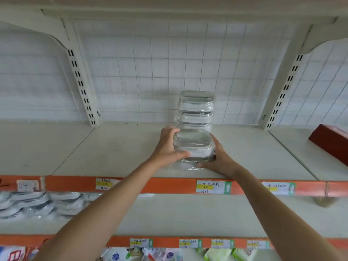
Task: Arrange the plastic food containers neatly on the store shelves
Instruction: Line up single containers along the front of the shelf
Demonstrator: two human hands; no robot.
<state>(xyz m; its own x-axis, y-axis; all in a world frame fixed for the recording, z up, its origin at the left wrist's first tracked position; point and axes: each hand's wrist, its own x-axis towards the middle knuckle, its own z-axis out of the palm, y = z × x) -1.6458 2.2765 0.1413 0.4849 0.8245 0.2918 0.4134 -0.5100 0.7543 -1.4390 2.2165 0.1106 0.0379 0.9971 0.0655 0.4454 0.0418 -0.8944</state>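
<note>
Clear glossy plastic on matt painted metal.
Containers [194, 146] in shiny crinkled wrap; behind them a wire grid [169, 68]; below, paper price tags [213, 187] on the shelf [113, 151].

One head-worn wide-angle view — close to the store shelf [116, 147], facing it squarely, angled slightly downward over both outstretched forearms.

Bright even light, soft wide-angle edges.

White wire-grid back panel [169, 72] between slotted cream uprights [81, 87]. Cream shelf [113, 147] with orange price rail [160, 185] carrying labels [211, 187]. Even, diffuse light.
</note>
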